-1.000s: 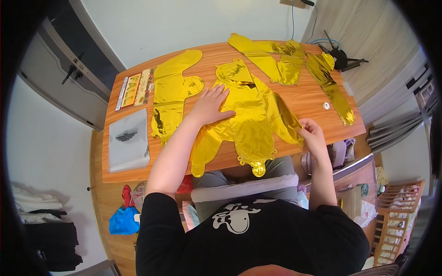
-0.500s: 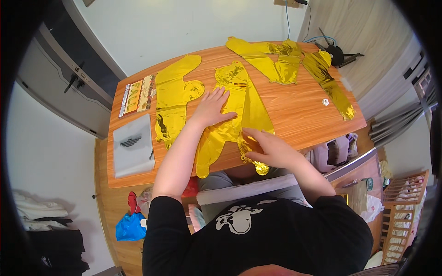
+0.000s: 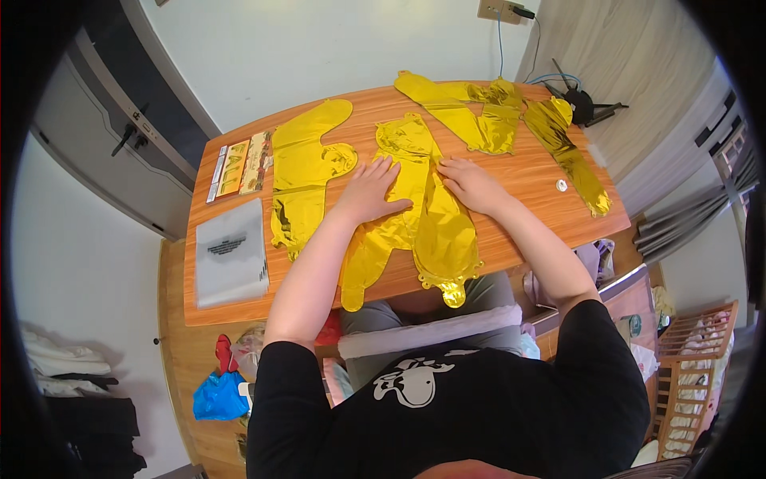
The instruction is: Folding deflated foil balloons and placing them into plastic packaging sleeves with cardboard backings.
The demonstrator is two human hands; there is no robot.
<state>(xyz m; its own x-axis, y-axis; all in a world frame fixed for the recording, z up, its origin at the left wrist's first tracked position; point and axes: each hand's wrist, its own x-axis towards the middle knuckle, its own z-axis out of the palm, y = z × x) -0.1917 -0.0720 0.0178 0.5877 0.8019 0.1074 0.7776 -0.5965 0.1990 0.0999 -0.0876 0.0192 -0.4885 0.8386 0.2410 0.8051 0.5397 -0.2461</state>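
A flat gold foil balloon (image 3: pixel 448 231) lies in the middle of the table, its two legs spreading toward me and one rounded end poking past the front edge. My left hand (image 3: pixel 371 194) rests on its left side with the fingers stretched out. On the upper right edge of the same balloon, my right hand (image 3: pixel 472 187) presses down with extended fingers. Left of my left arm lies a second gold foil balloon (image 3: pixel 299 180), flat and creased. A third crumpled gold foil balloon (image 3: pixel 496 128) lies at the back, beside a long narrow gold foil piece (image 3: pixel 568 156).
On the wooden table (image 3: pixel 511 227), a printed card package (image 3: pixel 239 166) and a clear plastic sleeve (image 3: pixel 231 251) lie at the left. A small white round item (image 3: pixel 561 186) sits at the right. Beyond the far right corner stands a black router (image 3: pixel 582 104) with cables.
My right hand has moved up and away from the balloon's near right leg to its upper right edge. That leg now lies flatter. My left hand stays in place.
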